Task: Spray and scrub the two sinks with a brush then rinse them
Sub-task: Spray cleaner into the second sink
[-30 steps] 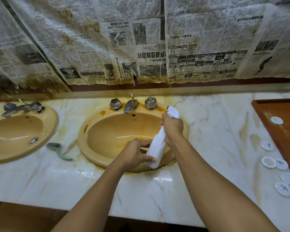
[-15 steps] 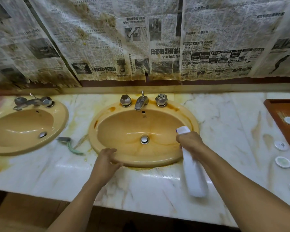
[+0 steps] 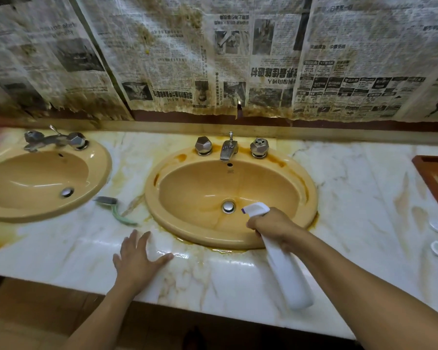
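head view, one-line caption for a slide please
Right hand aims a white spray bottle into the stained yellow sink; left hand rests flat on the marble counter.

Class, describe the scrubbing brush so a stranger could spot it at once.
Start at the marble counter. Between the left sink and the right sink lies the brush, untouched. Only it has a curved pale green handle and grey head.

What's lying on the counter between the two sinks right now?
The head view shows a green-handled brush on the marble counter between the left sink and the right sink.
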A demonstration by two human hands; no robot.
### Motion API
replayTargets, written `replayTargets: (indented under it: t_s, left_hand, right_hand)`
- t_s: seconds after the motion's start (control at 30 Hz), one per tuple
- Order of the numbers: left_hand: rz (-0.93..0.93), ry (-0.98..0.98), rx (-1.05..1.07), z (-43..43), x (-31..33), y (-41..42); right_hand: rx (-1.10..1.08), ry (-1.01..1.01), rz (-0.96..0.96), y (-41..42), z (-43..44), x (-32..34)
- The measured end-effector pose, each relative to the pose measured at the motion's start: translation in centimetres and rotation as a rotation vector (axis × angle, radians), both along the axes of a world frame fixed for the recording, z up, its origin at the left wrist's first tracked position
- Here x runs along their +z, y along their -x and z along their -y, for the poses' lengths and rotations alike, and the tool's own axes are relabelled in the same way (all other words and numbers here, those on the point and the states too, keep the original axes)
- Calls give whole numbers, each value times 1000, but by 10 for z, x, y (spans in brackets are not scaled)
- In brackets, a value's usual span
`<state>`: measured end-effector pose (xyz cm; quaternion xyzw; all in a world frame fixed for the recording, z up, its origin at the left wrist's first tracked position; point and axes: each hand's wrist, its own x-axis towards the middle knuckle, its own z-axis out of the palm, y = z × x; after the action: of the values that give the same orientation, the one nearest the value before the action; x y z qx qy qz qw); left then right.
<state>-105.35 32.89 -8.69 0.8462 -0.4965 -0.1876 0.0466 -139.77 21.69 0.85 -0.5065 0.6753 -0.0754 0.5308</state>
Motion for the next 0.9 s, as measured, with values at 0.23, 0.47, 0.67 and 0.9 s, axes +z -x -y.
replayTargets:
  t_s: [0.23,0.47,0.67,0.9]
  left_hand:
    - [26,-14,57,-3,1,-45]
    - [4,-74,128,-6,12,-125]
    - [-68,-170,89,-23,8,-191]
    - [-49,-160,-30,-36,10,-223]
  right_hand:
    - [141,140,107,-82,-6,5]
    - [297,410,382,-185,-18,26]
    - [351,536,543,-272,-29,21]
    - [413,640,575,-349,-34,2]
